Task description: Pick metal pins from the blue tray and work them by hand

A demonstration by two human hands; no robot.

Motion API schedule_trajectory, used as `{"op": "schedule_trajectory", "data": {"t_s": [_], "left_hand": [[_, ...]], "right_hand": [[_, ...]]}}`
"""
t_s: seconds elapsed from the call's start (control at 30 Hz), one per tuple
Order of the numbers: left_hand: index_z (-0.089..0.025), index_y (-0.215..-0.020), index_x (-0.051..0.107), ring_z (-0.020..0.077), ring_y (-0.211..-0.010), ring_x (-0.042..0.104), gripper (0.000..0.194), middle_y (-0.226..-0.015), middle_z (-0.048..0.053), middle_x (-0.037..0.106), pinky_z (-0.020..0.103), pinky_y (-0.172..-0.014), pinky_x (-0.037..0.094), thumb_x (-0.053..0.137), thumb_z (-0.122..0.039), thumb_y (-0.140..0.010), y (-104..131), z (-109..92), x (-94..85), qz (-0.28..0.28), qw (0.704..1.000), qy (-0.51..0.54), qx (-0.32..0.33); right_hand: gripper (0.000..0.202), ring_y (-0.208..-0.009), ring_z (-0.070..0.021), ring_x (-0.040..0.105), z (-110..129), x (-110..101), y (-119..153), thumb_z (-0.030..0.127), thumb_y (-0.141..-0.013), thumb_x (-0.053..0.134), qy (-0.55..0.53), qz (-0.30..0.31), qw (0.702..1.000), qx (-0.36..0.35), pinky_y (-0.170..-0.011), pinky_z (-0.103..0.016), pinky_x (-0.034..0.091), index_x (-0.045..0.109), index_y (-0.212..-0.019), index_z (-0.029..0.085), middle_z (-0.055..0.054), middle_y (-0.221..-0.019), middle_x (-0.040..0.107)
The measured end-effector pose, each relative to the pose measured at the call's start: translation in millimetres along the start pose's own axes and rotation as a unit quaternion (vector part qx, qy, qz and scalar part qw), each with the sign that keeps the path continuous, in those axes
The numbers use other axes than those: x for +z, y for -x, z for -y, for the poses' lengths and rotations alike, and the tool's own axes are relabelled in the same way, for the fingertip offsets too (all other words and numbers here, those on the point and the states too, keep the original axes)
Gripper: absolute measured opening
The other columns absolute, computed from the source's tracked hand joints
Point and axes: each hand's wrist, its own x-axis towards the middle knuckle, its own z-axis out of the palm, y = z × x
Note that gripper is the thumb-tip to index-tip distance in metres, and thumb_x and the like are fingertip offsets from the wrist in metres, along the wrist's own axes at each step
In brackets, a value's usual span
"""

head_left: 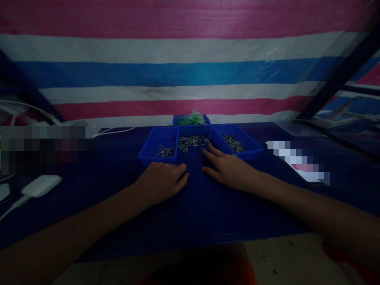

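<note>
Two hands by a loose metal pile
From the pile of metal pieces (191,141), the left bin (144,155) and right bin (252,148) stand either side, the rear bin (178,120) behind; the left hand (163,180) lies in front, the right hand (227,166) reaches its edge.

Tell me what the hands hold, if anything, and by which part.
No held thing shows. The left hand is curled by the left bin; the right hand is spread, fingertips at the loose metal pins. Whether either pinches a pin cannot be told.
</note>
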Motion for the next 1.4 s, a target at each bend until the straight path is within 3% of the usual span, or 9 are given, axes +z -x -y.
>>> {"op": "schedule_trajectory", "data": {"t_s": [0.2, 0.3, 0.53, 0.67, 0.83, 1.07, 1.2, 1.4], "left_hand": [[-0.021, -0.081, 0.053, 0.0173, -0.059, 0.06, 0.026, -0.067, 0.0, 0.063, 0.023, -0.048, 0.033, 0.033, -0.036, -0.087, -1, 0, -0.2, 0.003, 1.0, 0.0, 0.001], [-0.021, -0.081, 0.053, 0.0173, -0.058, 0.06, 0.025, -0.067, 0.0, 0.063, 0.024, -0.047, 0.032, 0.033, -0.036, -0.087, -1, 0, -0.5, 0.006, 1.0, -0.001, 0.004], [-0.021, -0.081, 0.052, 0.0185, -0.059, 0.061, 0.024, -0.068, 0.0, 0.063, 0.025, -0.048, 0.034, 0.034, -0.036, -0.087, 1, 0, 2.0, -0.002, 1.0, 0.0, 0.006], [-0.021, -0.082, 0.052, 0.0188, -0.06, 0.061, 0.023, -0.068, 0.0, 0.063, 0.025, -0.048, 0.034, 0.034, -0.036, -0.087, 1, -1, 1.6, -0.001, 1.0, 0.003, 0.007], [-0.021, -0.082, 0.052, 0.0183, -0.059, 0.06, 0.023, -0.068, 0.001, 0.063, 0.024, -0.048, 0.034, 0.034, -0.035, -0.087, 0, -1, 0.7, -0.004, 1.0, 0.003, 0.011], [-0.019, -0.08, 0.053, 0.0185, -0.058, 0.06, 0.024, -0.066, 0.003, 0.062, 0.025, -0.048, 0.035, 0.035, -0.033, -0.087, 2, -3, -1.2, -0.014, 1.0, 0.01, 0.016], [-0.02, -0.081, 0.052, 0.0181, -0.058, 0.06, 0.023, -0.066, 0.002, 0.062, 0.024, -0.048, 0.036, 0.035, -0.033, -0.087, 2, -2, -1.9, -0.008, 1.0, 0.01, 0.018], [-0.019, -0.082, 0.053, 0.0184, -0.059, 0.06, 0.023, -0.067, 0.002, 0.062, 0.024, -0.048, 0.036, 0.036, -0.033, -0.087, 2, -3, -2.0, -0.002, 1.0, 0.004, 0.013]], "right_hand": [[0.051, -0.106, -0.0305, 0.051, 0, 0, -1, 0.045, -0.087, 0.033, -0.006, 0.004, 1.0, -0.012, -0.084, -0.043, 0.045, 0.045, -0.123, 0.011, -0.017, -0.128, 0.044], [0.049, -0.106, -0.029, 0.052, 1, 1, 0, 0.044, -0.087, 0.034, -0.017, -0.013, 1.0, -0.021, -0.084, -0.042, 0.045, 0.045, -0.123, 0.011, -0.017, -0.128, 0.044], [0.044, -0.119, -0.0243, 0.038, 9, 0, 2, 0.036, -0.086, 0.042, -0.047, -0.075, 0.984, -0.154, -0.097, -0.038, 0.035, 0.047, -0.121, 0.01, -0.016, -0.133, 0.037], [0.054, -0.126, -0.028, 0.026, 7, 10, -5, 0.043, -0.085, 0.04, -0.037, -0.089, 0.988, -0.117, -0.1, -0.043, 0.028, 0.044, -0.124, 0.006, -0.02, -0.136, 0.031], [0.066, -0.129, -0.029, 0.018, 3, 19, -11, 0.053, -0.086, 0.032, -0.045, -0.053, 0.995, -0.066, -0.102, -0.045, 0.024, 0.035, -0.13, 0.004, -0.023, -0.138, 0.027], [0.054, -0.124, -0.0267, 0.031, 6, 13, -10, 0.046, -0.087, 0.035, -0.034, -0.061, 0.993, -0.092, -0.099, -0.044, 0.029, 0.044, -0.124, 0.007, -0.02, -0.131, 0.04], [0.051, -0.125, -0.027, 0.029, 5, 13, -9, 0.044, -0.086, 0.037, -0.02, -0.085, 0.991, -0.102, -0.099, -0.044, 0.029, 0.046, -0.123, 0.009, -0.019, -0.133, 0.037], [0.054, -0.122, -0.0263, 0.034, 3, 12, -8, 0.046, -0.087, 0.034, -0.022, -0.052, 0.994, -0.097, -0.098, -0.043, 0.031, 0.044, -0.124, 0.008, -0.019, -0.13, 0.04]]}}
